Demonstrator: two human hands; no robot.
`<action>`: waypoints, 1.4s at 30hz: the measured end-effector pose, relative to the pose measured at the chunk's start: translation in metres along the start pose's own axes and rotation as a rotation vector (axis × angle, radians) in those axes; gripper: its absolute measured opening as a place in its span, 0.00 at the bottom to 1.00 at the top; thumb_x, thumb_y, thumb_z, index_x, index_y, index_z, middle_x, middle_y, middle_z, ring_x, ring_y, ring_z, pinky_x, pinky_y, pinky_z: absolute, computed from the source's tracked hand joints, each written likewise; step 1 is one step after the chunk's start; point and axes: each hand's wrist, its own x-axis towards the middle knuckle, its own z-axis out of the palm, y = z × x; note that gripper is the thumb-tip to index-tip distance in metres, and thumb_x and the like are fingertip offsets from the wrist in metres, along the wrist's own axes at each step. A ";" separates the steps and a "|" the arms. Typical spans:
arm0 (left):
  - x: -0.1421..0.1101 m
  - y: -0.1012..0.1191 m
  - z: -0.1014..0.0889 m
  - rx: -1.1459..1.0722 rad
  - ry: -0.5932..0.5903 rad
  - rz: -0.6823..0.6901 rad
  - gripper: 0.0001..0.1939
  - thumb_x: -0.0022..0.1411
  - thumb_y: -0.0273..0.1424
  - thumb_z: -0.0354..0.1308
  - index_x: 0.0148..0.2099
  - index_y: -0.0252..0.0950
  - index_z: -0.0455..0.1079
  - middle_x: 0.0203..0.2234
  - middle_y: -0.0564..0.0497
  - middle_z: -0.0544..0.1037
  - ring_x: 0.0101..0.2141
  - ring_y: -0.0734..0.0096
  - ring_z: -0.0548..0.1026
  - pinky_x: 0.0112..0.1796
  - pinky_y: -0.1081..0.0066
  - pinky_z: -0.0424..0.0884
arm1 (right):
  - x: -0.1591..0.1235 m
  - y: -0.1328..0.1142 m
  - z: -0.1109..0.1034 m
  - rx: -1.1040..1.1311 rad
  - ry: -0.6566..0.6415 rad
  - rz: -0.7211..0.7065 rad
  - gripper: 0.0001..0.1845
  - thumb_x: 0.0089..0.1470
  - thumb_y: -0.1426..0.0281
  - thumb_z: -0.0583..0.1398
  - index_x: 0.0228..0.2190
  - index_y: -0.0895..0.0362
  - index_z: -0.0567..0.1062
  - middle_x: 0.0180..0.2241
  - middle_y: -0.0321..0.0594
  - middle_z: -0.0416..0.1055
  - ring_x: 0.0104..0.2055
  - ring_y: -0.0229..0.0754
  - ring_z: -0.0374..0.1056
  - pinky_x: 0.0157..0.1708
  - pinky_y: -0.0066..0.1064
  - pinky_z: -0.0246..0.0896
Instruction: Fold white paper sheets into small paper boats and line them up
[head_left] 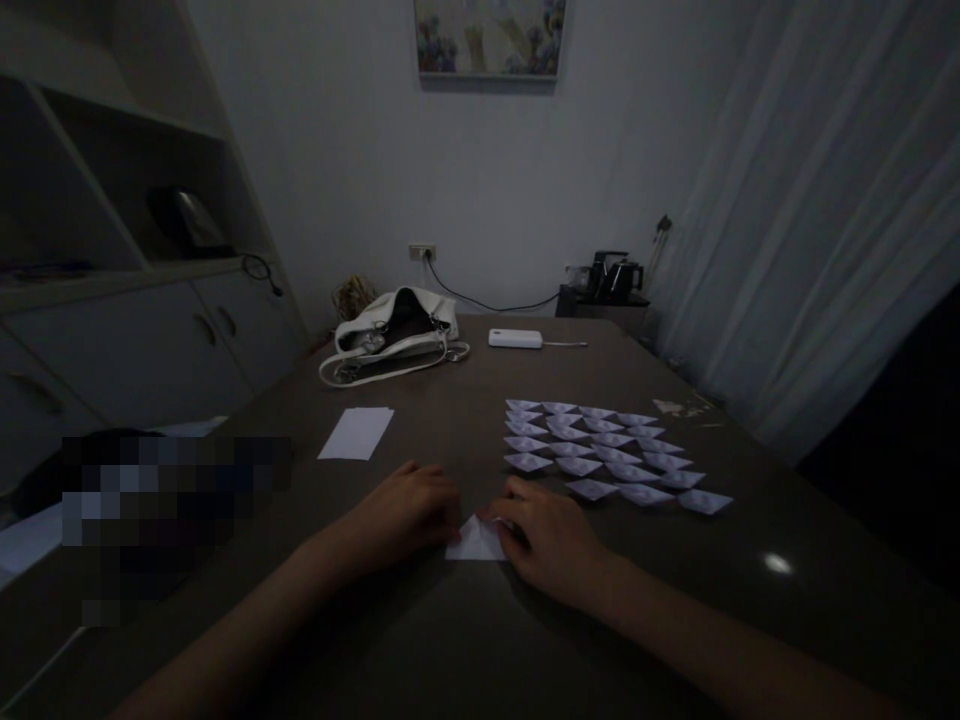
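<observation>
A small white folded paper [474, 547] with a peaked top and a straight lower edge lies on the dark table in front of me. My left hand [418, 506] rests at its left side, fingers curled, thumb and fingertips on the paper's edge. From the right, my right hand [546, 538] pinches the paper's upper right part between thumb and fingers, covering that corner. Several folded paper boats [577, 466] stand in rows on the table beyond my right hand. Farther left lies a stack of flat white paper sheets [357, 433].
A white handbag [397, 335] sits open at the table's far left. A white device with a short cable [515, 339] lies at the far end. Small scraps [679, 408] lie near the right edge. A pixelated area covers the left side.
</observation>
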 end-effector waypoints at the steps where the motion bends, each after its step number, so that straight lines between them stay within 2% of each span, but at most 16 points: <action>1: -0.001 -0.001 0.000 -0.017 -0.006 0.003 0.04 0.58 0.29 0.62 0.32 0.37 0.70 0.30 0.54 0.76 0.38 0.63 0.70 0.39 0.66 0.56 | 0.000 0.000 0.000 -0.001 -0.002 -0.001 0.15 0.55 0.73 0.55 0.42 0.50 0.76 0.36 0.39 0.69 0.35 0.39 0.67 0.29 0.27 0.53; 9: -0.007 -0.003 0.003 -0.125 0.015 -0.032 0.02 0.61 0.30 0.57 0.35 0.37 0.69 0.33 0.51 0.73 0.37 0.65 0.70 0.38 0.68 0.61 | 0.000 -0.001 -0.003 -0.010 -0.019 0.000 0.15 0.54 0.74 0.55 0.41 0.51 0.76 0.37 0.39 0.69 0.35 0.39 0.67 0.29 0.28 0.54; 16: -0.002 0.000 0.008 -0.109 0.129 0.089 0.07 0.66 0.29 0.52 0.40 0.37 0.71 0.35 0.49 0.74 0.38 0.65 0.69 0.38 0.68 0.62 | 0.000 -0.003 -0.005 -0.016 -0.033 0.011 0.14 0.55 0.73 0.55 0.41 0.51 0.76 0.37 0.39 0.68 0.35 0.38 0.67 0.30 0.27 0.54; 26: -0.002 0.002 0.005 -0.083 0.112 0.092 0.06 0.64 0.31 0.55 0.42 0.39 0.72 0.35 0.50 0.73 0.38 0.65 0.70 0.38 0.68 0.62 | -0.002 -0.001 0.002 0.038 0.038 0.028 0.14 0.55 0.74 0.55 0.43 0.54 0.72 0.38 0.39 0.68 0.37 0.39 0.66 0.33 0.29 0.57; 32: -0.003 0.002 0.005 -0.111 0.115 0.079 0.05 0.63 0.30 0.55 0.41 0.38 0.71 0.36 0.49 0.72 0.39 0.65 0.69 0.38 0.68 0.63 | -0.001 0.002 0.005 0.074 0.116 0.118 0.10 0.55 0.70 0.57 0.40 0.56 0.71 0.41 0.41 0.69 0.42 0.42 0.67 0.39 0.31 0.59; 37: -0.004 0.004 0.004 -0.103 0.107 0.093 0.07 0.64 0.29 0.54 0.43 0.39 0.71 0.37 0.49 0.72 0.39 0.64 0.69 0.39 0.67 0.63 | -0.001 0.002 0.006 -0.010 0.168 0.201 0.09 0.54 0.64 0.59 0.35 0.57 0.71 0.37 0.41 0.71 0.40 0.45 0.68 0.35 0.33 0.58; 42: -0.004 0.002 0.005 -0.097 0.110 0.102 0.07 0.64 0.31 0.54 0.42 0.39 0.72 0.36 0.49 0.71 0.39 0.64 0.69 0.38 0.68 0.63 | 0.000 0.001 0.006 -0.036 0.168 0.238 0.09 0.53 0.63 0.59 0.31 0.57 0.70 0.33 0.39 0.71 0.35 0.44 0.68 0.31 0.32 0.55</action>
